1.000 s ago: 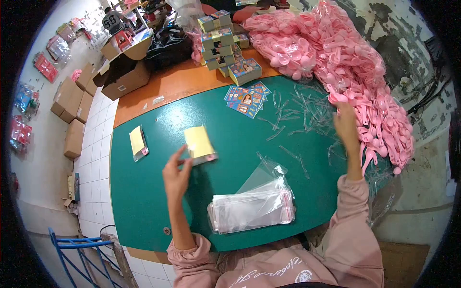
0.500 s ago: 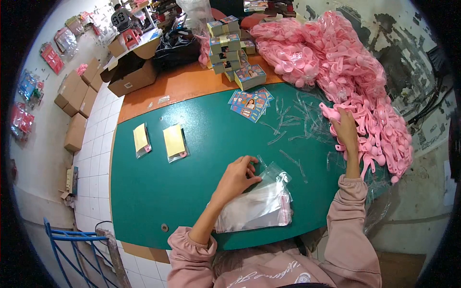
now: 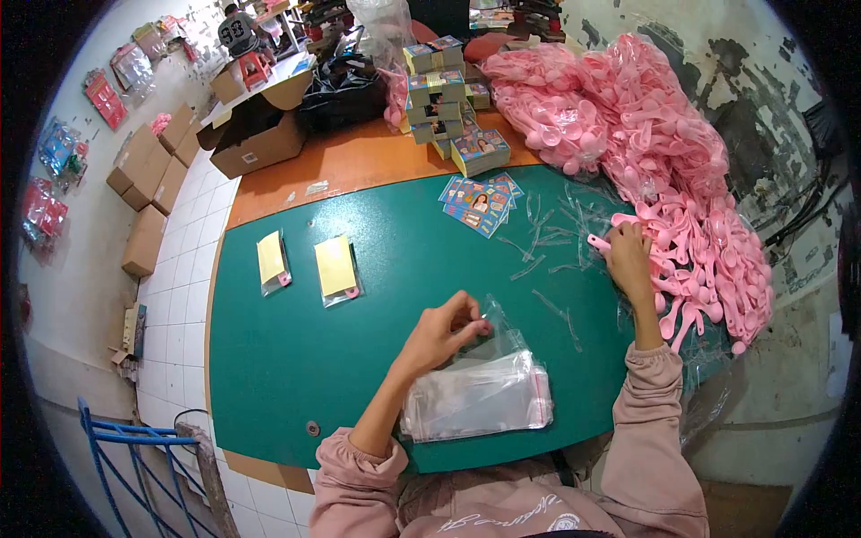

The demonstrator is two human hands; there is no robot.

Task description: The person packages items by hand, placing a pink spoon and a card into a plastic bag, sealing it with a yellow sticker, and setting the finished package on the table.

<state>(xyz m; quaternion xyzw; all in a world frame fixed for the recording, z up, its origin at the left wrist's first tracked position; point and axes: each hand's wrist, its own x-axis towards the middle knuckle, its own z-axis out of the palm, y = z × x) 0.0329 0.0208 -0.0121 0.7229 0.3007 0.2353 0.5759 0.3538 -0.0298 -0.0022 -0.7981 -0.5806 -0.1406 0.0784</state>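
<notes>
- Clear sleeve [image 3: 489,321], top one of the near stack of bags [image 3: 475,399] on the green table [image 3: 377,359], was pinched at its mouth by our left hand [image 3: 439,336], thumb against fingertips.
- Our right hand [image 3: 628,255] was closed on a pink spoon [image 3: 599,242] at the edge of the spoon heap [image 3: 655,170], far right.
- Judgement: lift one film only; rub the lip apart before drawing it clear.
- Two filled packs [image 3: 305,266] lay far left.
- Printed cards [image 3: 480,202] showed a portrait; their lettering was too small to read.

Green tabletop [image 3: 395,269] open mid; pink spoon heap [image 3: 682,179] blocks right.
</notes>
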